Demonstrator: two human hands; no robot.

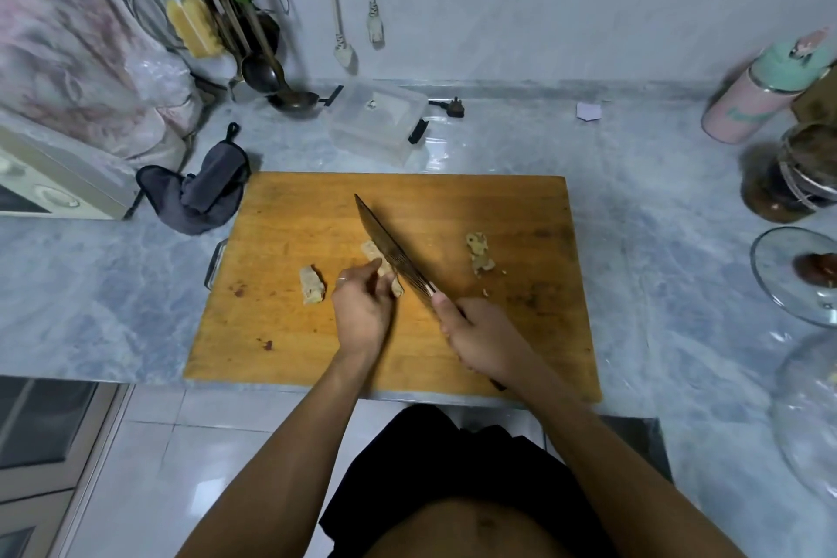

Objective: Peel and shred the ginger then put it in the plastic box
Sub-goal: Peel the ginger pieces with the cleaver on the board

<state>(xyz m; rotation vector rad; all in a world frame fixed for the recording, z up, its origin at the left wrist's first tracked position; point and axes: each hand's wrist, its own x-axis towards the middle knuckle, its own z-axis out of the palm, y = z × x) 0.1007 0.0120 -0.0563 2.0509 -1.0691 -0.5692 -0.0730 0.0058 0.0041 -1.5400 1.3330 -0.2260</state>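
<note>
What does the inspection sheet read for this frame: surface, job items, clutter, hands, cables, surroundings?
Surface: wooden cutting board on a marble counter.
Job's things: ginger piece under the knife; second ginger piece to its left; peel scraps to the right; plastic box behind the board.
Clutter: grey cloth, ladle, jar, glass lid.
Hands: left hand holds the ginger; right hand grips the knife.
Cables: two plugs hanging; one plug on the counter.
Surroundings: tiled wall.

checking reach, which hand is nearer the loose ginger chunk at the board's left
Left. The left hand sits just right of that ginger chunk; the right hand, holding the knife, is farther right.
</note>
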